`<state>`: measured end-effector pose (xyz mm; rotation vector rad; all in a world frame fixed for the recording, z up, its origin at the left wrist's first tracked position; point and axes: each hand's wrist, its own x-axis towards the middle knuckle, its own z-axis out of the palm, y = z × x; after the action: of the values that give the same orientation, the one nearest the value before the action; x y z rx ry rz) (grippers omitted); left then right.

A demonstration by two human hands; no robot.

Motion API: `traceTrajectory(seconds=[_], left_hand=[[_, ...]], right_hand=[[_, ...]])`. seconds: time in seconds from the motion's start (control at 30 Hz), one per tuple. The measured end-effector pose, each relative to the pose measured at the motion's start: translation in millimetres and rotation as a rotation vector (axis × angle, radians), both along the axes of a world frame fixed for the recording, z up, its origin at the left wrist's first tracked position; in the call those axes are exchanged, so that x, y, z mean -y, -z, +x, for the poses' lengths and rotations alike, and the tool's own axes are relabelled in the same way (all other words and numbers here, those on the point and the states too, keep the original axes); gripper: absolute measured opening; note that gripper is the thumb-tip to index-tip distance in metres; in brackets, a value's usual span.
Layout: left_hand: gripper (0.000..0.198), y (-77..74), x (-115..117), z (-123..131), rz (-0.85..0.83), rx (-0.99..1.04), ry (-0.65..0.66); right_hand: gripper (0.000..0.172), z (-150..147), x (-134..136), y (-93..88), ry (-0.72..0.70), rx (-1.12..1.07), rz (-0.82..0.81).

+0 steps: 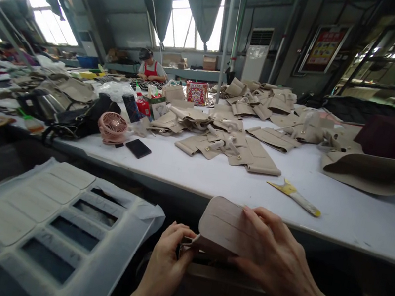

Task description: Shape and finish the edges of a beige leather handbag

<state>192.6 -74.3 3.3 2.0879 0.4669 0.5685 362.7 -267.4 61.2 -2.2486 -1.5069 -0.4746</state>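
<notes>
A beige rounded flap piece (223, 224), perhaps leather, is held up in front of me over the near edge of the table. My left hand (170, 259) pinches its lower left corner between thumb and fingers. Across its right side lies my right hand (273, 260), with the fingers on the upper face and the thumb beneath. Under the flap is a larger beige piece (221, 279), mostly in shadow, and its shape is hard to make out. To the left, a translucent plastic tray (124, 229) with rectangular openings carries several flat beige pieces (40, 193).
On the white table (207, 179) lie beige bag parts (231, 146), a yellow-handled tool (297, 196), a black phone (138, 148) and a pink fan (113, 127). An open beige bag body (371, 173) rests at the right. A person in a red apron (152, 71) sits beyond.
</notes>
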Motion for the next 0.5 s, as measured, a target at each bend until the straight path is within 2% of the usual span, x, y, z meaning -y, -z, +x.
traceTrajectory(seconds=[0.13, 0.27, 0.37, 0.5], left_hand=[[0.010, -2.0, 1, 4, 0.235, -0.009, -0.080], [0.014, -2.7, 1, 5, 0.333, -0.135, 0.049], [0.018, 4.8, -2, -2, 0.206, -0.167, 0.108], [0.041, 32.3, -10, -16, -0.152, -0.066, -0.007]], right_hand=[[0.085, 4, -2, 6.0, 0.062, -0.084, -0.038], [0.087, 2, -3, 11.1, 0.011, -0.016, -0.108], [0.090, -2, -2, 12.3, -0.049, 0.125, -0.166], [0.082, -5, -3, 12.4, -0.062, 0.307, -0.175]])
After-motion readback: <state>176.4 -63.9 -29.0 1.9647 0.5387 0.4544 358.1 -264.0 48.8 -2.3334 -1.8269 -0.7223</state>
